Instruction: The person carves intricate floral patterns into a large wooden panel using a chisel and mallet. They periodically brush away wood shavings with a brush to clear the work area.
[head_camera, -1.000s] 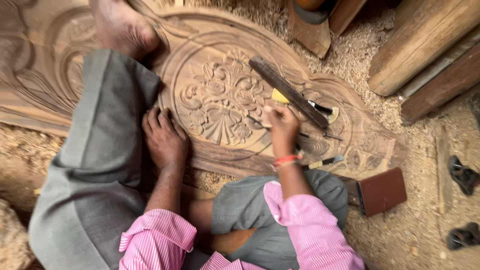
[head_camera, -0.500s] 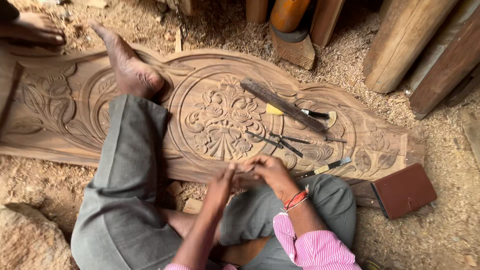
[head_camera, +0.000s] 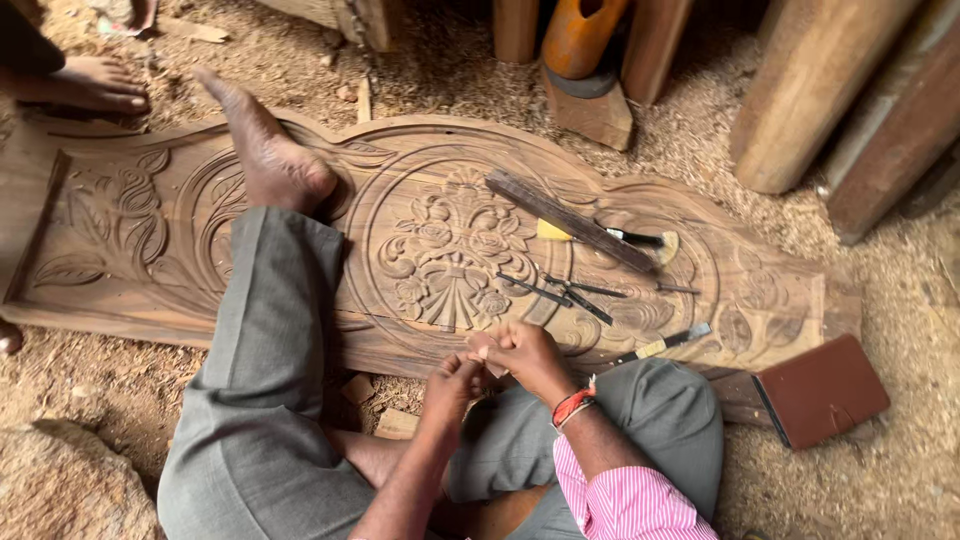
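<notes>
I pulled my right hand (head_camera: 530, 355) back off the carved wooden panel (head_camera: 130, 230) and brought it against my left hand (head_camera: 450, 385) at the near edge.

The left hand (head_camera: 452, 385) and right hand (head_camera: 528, 355) meet at the near edge of a long carved wooden panel (head_camera: 130, 215) with floral relief, pinching a small pale scrap (head_camera: 484, 352) between their fingertips. A bare foot (head_camera: 270, 160) rests on the panel. On the carving lie a long dark flat wooden stick (head_camera: 570, 221), a yellow-handled brush (head_camera: 610, 235) and several thin dark metal chisels (head_camera: 565, 292). A brown leather case (head_camera: 822, 392) lies on the sawdust-strewn ground (head_camera: 900, 290) to the right.
</notes>
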